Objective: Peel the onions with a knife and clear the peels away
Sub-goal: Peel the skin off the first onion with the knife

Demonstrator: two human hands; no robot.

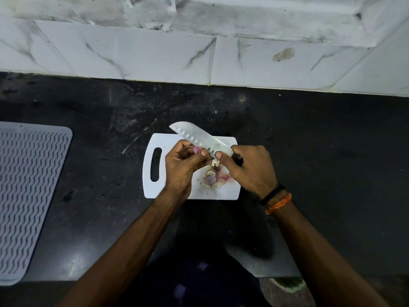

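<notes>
The work was under way over a small white cutting board that lay on the dark counter. The left hand held a small purple onion above the board, its fingers curled round it so that only a sliver of the bulb showed between fingertip and thumb. The right hand gripped the knife by its handle, fingers clamped round it, the thumb pressed against the flat of the blade close to the onion; the blade slanted up and away to the left, past the far edge of the board.

Just below the two hands, a scrap of pale skin hung or fell near the blade's heel; whether it was attached to the onion could not be told. On the board lay a loose heap of peels, pinkish and papery, with one purplish piece among them that may have been an onion or a thick outer layer.

By the look of it, peeling was partly done: at least some skin was off, the onion in hand was mid-peel, and none of the peels had been cleared. A grey ribbed mat lay well apart at the left.
</notes>
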